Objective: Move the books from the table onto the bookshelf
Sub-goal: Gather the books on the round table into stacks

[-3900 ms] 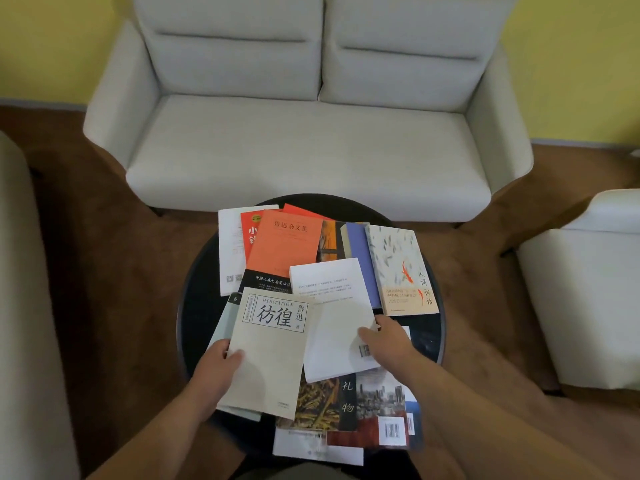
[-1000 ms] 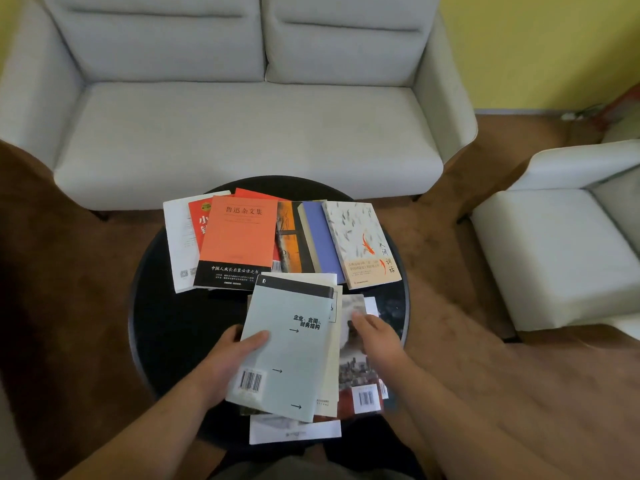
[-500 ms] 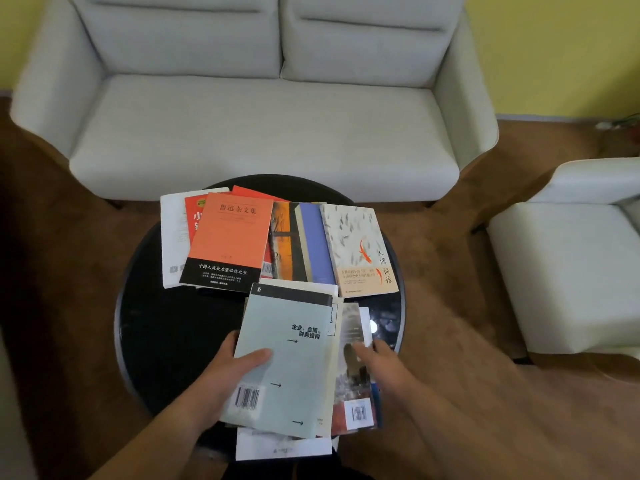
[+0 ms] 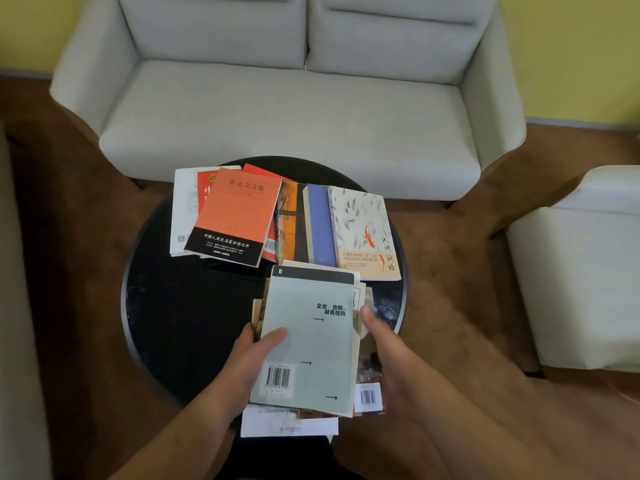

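Note:
A pile of books topped by a pale green book [image 4: 311, 327] lies at the near side of the round black table [image 4: 173, 306]. My left hand [image 4: 246, 362] grips the pile's left edge, thumb on the green cover. My right hand [image 4: 384, 344] holds the pile's right edge, its fingers hidden under the books. Farther back lie an orange book [image 4: 239, 209], a blue book [image 4: 320, 223], a cream book with fish [image 4: 363, 230] and a white book [image 4: 183, 209]. No bookshelf is in view.
A light grey sofa [image 4: 287, 109] stands behind the table. A cream armchair [image 4: 581, 271] is at the right and another seat edge [image 4: 17, 306] at the left. Brown carpet [image 4: 76, 237] surrounds the table. A white book [image 4: 287, 424] pokes out below the pile.
The beige and white books have been gathered under the green book into one pile. Both hands have closed in on the pile's sides, and the loose books at its right are pulled in.

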A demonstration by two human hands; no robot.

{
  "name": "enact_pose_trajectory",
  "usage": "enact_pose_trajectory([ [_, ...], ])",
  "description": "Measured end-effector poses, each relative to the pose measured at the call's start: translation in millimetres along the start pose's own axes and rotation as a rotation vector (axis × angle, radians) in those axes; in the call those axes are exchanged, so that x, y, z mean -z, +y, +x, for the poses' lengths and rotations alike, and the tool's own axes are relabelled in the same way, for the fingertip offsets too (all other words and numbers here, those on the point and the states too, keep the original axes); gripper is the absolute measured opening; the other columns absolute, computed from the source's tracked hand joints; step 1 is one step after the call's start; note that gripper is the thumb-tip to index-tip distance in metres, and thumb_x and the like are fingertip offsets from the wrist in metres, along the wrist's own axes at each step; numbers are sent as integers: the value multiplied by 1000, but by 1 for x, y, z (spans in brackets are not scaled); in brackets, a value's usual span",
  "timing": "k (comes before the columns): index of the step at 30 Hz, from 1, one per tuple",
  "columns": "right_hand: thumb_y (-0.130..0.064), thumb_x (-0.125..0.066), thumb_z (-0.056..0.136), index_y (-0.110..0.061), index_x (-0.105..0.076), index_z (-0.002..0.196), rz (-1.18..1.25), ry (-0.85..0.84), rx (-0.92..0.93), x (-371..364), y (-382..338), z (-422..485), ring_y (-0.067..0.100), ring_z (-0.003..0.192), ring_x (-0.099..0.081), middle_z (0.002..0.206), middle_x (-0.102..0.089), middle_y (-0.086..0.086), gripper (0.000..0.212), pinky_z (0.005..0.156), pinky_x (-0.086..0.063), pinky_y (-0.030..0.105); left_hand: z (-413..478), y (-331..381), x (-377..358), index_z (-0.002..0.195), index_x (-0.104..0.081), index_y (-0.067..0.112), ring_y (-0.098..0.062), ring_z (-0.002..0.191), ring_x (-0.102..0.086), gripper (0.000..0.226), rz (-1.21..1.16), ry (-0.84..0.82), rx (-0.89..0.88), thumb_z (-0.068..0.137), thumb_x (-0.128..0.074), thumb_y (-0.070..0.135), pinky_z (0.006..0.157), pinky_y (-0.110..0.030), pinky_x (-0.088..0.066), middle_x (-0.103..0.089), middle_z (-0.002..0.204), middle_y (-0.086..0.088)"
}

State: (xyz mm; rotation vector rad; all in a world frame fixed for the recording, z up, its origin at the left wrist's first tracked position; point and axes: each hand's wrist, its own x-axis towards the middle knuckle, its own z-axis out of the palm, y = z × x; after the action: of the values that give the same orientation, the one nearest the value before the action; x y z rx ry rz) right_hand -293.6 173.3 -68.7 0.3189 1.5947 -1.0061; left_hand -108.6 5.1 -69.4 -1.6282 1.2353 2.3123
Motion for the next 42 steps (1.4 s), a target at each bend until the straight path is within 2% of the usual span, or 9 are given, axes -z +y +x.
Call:
enact_pose_trajectory([
  [7, -67, -72, 78, -35, -51, 137, -25, -147, 132, -6, -1, -12, 31, 119, -68, 130, -70, 4, 70, 101, -55, 55, -1, -14, -16, 135, -53, 24, -29, 100, -76, 49, -48, -53, 4, 90, -71, 26, 73, -42, -60, -78, 113, -6],
  [13, -62, -67, 86, -30, -61, 132, -199, -208, 155, -3, 5, -22, 25, 116, -71, 123, -76, 0, 57, 106, -53, 51, -7, 1, -24, 137, -48, 21, -25, 101, -72, 48, 47, -97, 10, 93, -67, 14, 71, -34, -56, -74, 116, -7],
  [19, -72, -55, 86, -29, -68, 119, -13, -18, 75, 0, -31, -16, 26, 118, -64, 125, -73, 2, 55, 112, -45, 48, 10, 36, -23, 125, -66, 17, -29, 108, -71, 58, 34, -39, 13, 82, -70, 56, 87, -43, -53, -77, 116, -7],
  [23, -62, -51, 98, -26, -63, 112, -10, -19, 33, -14, -42, -17, 20, 90, -66, 103, -73, 0, 40, 74, -46, 38, 28, 44, -27, 126, -67, 12, -33, 107, -73, 66, 23, -41, 33, 79, -75, 57, 102, -54, -52, -78, 113, -10],
  [27, -54, -51, 101, -27, -59, 121, -15, -50, 56, -19, -30, -17, 21, 94, -68, 109, -73, 1, 35, 66, -43, 34, 26, 27, -21, 137, -55, 13, -37, 109, -72, 105, -12, -26, 49, 51, -90, 64, 98, -59, -54, -74, 121, -15],
  [31, -43, -56, 102, -28, -59, 125, -5, -151, 96, -21, -20, -18, 25, 104, -71, 112, -76, 2, 27, 84, -57, 41, 16, 22, -13, 133, -60, 13, -36, 109, -72, 83, 41, -75, 64, 67, -83, 58, 102, -57, -52, -75, 119, -14],
  [37, -52, -50, 102, -30, -66, 122, -11, -132, 86, -5, -15, -23, 26, 113, -69, 115, -77, 1, 34, 104, -50, 50, 9, 27, -20, 129, -67, 18, -31, 114, -70, 60, 111, -49, 55, 87, -63, 61, 109, -55, -45, -77, 118, -7],
  [40, -54, -50, 101, -21, -69, 123, 25, 23, 50, 6, 16, -23, 30, 113, -69, 119, -75, 6, 44, 105, -49, 51, 8, 44, -24, 143, -52, 25, -26, 122, -63, 81, 169, 71, -166, 74, -73, 63, 108, -54, -47, -65, 136, -4],
  [42, -64, -57, 93, -19, -62, 132, 30, 127, -24, 11, 42, -19, 34, 120, -64, 130, -69, 9, 60, 109, -46, 56, 10, 70, -29, 138, -57, 28, -17, 125, -59, 57, 394, 116, -400, 86, -70, 45, 108, -44, -47, -58, 140, 4],
])
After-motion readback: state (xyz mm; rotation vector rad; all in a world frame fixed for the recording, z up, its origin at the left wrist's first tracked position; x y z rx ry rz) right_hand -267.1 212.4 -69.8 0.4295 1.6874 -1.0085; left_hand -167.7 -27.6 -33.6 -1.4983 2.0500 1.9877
